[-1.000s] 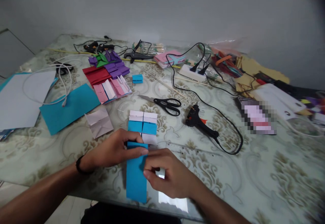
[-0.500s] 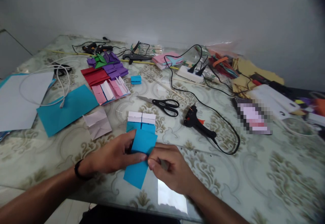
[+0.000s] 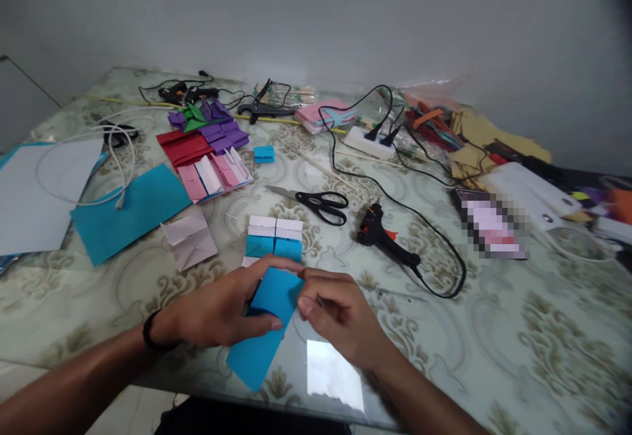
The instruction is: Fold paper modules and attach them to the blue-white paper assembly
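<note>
A rectangular strip of blue paper (image 3: 261, 349) lies tilted between my hands, over the near part of the table. My left hand (image 3: 222, 307) grips it, the thumb flat across its face and the fingers along its far edge. At the strip's upper right edge, my right hand (image 3: 336, 310) pinches the paper between thumb and curled fingers. Just beyond the hands lies a folded blue-and-white paper piece (image 3: 274, 237), partly covered by my left hand. A crumpled pale paper square (image 3: 190, 241) rests to the left of it.
Black-handled scissors (image 3: 320, 204) and a black glue gun (image 3: 388, 237) lie ahead. A phone (image 3: 488, 224) and a white power strip (image 3: 370, 142) are on the right. Pink folded papers (image 3: 214, 175), a larger blue sheet (image 3: 133, 211) and a white cable (image 3: 131, 168) occupy the left.
The blue strip has moved down and to the left and tilts more. My left fingers now reach over its top edge, and my right hand has shifted slightly right.
</note>
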Demonstrator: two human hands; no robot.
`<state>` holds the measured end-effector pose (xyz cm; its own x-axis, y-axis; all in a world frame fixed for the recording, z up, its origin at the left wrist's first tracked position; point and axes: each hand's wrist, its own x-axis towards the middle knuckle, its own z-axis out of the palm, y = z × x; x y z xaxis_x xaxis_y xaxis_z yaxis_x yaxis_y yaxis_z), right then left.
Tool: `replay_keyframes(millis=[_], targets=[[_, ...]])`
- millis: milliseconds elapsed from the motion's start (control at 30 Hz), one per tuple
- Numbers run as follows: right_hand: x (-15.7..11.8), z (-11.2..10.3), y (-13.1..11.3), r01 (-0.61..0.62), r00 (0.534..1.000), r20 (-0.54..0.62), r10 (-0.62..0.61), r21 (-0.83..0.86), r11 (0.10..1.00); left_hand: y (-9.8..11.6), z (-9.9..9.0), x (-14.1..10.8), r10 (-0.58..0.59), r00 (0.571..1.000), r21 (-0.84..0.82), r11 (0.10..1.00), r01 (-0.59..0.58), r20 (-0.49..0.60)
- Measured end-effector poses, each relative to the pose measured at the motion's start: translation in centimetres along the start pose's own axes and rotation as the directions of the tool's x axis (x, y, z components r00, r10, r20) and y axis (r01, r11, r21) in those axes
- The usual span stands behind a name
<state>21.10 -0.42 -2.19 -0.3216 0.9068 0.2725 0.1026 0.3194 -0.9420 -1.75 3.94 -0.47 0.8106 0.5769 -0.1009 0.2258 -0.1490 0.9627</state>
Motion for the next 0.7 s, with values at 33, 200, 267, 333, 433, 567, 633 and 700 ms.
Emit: replay_keyframes(millis=[33, 200, 267, 333, 433, 567, 633, 700], targets=[[0.04, -0.25, 0.02, 0.003, 1.000, -0.012, -0.003, 0.010, 1.000, 0.11, -0.01, 0.06, 0.001, 1.000, 0.010, 1.000, -0.002, 0.015], [0.18, -1.06, 0.11, 0.012, 1.000, -0.030, -0.011, 0.053, 0.999, 0.25, 0.12, 0.14, -0.040, 0.999, 0.018, 0.999, 0.040, 0.004], [0.22, -0.98, 0.07, 0.016, 1.000, -0.005, -0.016, 0.043, 0.999, 0.18, 0.20, 0.11, -0.048, 0.998, 0.023, 0.999, 0.048, -0.031], [0.23, -0.70, 0.01, 0.029, 0.999, 0.023, -0.030, 0.025, 0.999, 0.14, 0.24, 0.10, -0.046, 0.998, 0.025, 0.999, 0.048, -0.049], [0.22, -0.25, 0.00, 0.041, 0.998, 0.048, -0.041, 0.005, 0.999, 0.27, 0.19, 0.14, -0.044, 0.999, 0.018, 0.999, 0.044, -0.026], [0.19, -0.34, 0.08, 0.025, 0.998, 0.049, -0.026, 0.006, 1.000, 0.46, 0.00, 0.14, -0.003, 1.000, 0.032, 0.999, 0.003, 0.014], [0.19, -0.62, 0.12, 0.005, 0.999, 0.034, -0.005, 0.007, 1.000, 0.40, -0.05, 0.09, 0.013, 1.000, 0.042, 0.999, -0.014, 0.027], [0.20, -0.87, 0.17, -0.014, 1.000, 0.022, 0.014, 0.005, 1.000, 0.27, -0.06, 0.03, 0.026, 0.999, 0.040, 0.999, -0.028, 0.033]])
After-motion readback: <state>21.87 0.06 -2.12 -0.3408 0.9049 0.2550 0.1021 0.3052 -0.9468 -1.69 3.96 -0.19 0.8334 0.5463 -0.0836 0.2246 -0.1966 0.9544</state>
